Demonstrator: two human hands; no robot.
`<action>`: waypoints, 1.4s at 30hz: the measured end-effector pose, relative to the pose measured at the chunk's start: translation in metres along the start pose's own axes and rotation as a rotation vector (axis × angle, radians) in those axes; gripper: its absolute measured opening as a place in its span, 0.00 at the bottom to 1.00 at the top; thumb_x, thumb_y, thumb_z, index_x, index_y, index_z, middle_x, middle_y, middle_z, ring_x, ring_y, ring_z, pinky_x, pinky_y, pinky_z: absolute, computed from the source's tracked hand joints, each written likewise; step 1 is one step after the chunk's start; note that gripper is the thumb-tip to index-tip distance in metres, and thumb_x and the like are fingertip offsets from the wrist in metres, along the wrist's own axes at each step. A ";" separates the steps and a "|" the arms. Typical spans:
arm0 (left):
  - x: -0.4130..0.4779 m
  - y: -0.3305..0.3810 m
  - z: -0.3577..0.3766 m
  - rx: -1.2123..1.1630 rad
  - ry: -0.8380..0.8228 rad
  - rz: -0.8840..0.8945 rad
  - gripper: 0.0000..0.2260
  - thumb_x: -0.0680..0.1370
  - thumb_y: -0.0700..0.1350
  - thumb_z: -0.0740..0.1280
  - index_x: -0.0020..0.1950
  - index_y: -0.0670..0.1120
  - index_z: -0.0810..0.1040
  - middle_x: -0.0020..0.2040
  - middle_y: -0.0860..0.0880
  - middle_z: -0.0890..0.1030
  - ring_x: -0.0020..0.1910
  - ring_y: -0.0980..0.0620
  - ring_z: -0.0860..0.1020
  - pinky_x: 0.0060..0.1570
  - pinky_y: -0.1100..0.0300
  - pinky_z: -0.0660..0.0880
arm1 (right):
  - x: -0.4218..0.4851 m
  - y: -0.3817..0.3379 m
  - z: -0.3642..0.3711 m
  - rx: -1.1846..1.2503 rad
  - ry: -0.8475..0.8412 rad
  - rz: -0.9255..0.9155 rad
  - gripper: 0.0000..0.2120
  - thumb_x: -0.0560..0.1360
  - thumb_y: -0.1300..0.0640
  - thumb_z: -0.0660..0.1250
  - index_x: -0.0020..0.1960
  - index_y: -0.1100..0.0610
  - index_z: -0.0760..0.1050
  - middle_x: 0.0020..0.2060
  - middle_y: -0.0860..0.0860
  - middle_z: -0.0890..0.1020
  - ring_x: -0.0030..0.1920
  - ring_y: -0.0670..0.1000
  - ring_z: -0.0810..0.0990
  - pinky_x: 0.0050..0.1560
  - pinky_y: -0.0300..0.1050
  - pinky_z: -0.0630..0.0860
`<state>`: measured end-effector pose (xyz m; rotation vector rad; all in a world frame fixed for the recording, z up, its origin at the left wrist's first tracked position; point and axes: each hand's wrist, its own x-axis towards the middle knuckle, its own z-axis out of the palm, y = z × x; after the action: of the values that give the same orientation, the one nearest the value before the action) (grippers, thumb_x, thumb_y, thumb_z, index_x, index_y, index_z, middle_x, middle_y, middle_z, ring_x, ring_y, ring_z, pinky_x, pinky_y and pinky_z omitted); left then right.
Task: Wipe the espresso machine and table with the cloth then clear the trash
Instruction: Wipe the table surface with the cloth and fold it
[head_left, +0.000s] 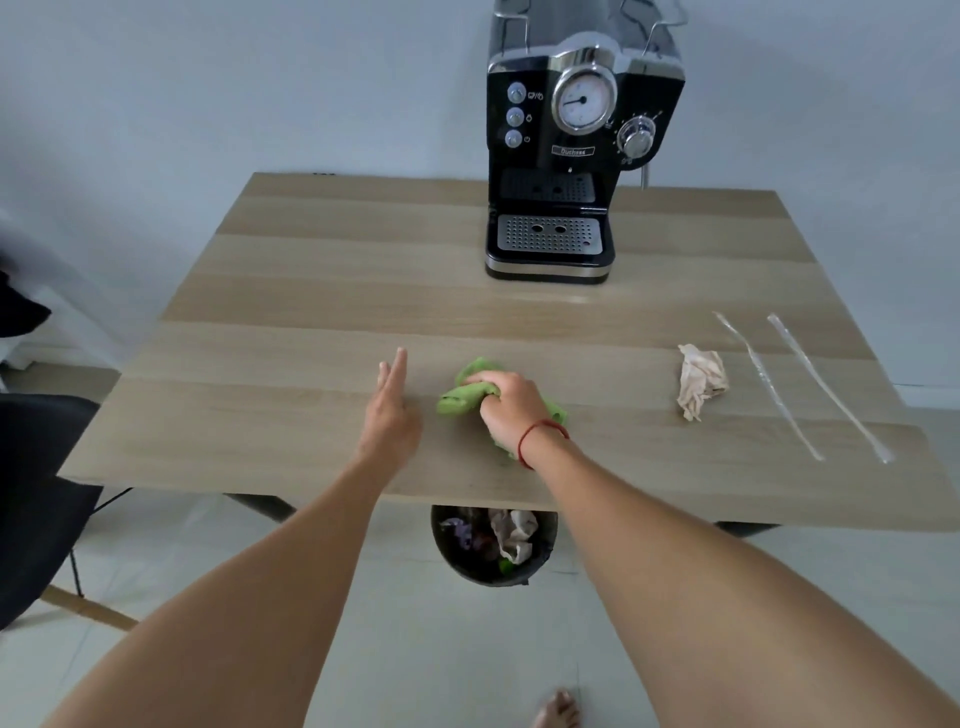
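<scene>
Right hand (506, 402) bunches green cloth (457, 400) on table (311, 291) — left hand (387, 415) flat, straight-fingered; crumpled napkin (701, 382), plastic wrappers (769, 385) mid-right — uncleared.

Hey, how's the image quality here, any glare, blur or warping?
Head view: soft, even light with faint shadows; wide-angle warp bends the table edges; bright glare on the chrome top of the espresso machine; no strong blur anywhere.
</scene>
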<state>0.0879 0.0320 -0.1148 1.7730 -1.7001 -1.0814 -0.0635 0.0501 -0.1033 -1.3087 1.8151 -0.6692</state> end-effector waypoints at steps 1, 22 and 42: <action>-0.001 0.001 -0.005 0.000 -0.006 0.025 0.37 0.75 0.26 0.51 0.79 0.55 0.50 0.80 0.46 0.46 0.77 0.43 0.57 0.70 0.44 0.65 | 0.002 -0.004 0.001 0.019 0.026 0.000 0.25 0.72 0.69 0.53 0.59 0.51 0.79 0.57 0.58 0.81 0.43 0.54 0.76 0.44 0.43 0.74; -0.020 -0.108 -0.081 0.467 0.003 -0.267 0.26 0.83 0.50 0.46 0.79 0.50 0.41 0.79 0.50 0.37 0.77 0.49 0.35 0.74 0.50 0.35 | 0.007 -0.059 0.060 -0.420 -0.212 -0.218 0.27 0.73 0.71 0.54 0.67 0.54 0.74 0.71 0.51 0.69 0.73 0.53 0.65 0.74 0.42 0.57; 0.050 -0.025 -0.009 0.518 -0.122 -0.254 0.26 0.82 0.52 0.47 0.78 0.58 0.40 0.78 0.51 0.34 0.77 0.49 0.34 0.73 0.50 0.33 | 0.059 0.031 -0.050 -0.124 0.466 -0.066 0.28 0.72 0.71 0.56 0.69 0.55 0.72 0.68 0.55 0.73 0.64 0.54 0.74 0.69 0.47 0.66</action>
<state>0.1072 -0.0153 -0.1400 2.3343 -2.0023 -0.9148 -0.1316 0.0032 -0.1170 -1.3789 2.2195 -0.9736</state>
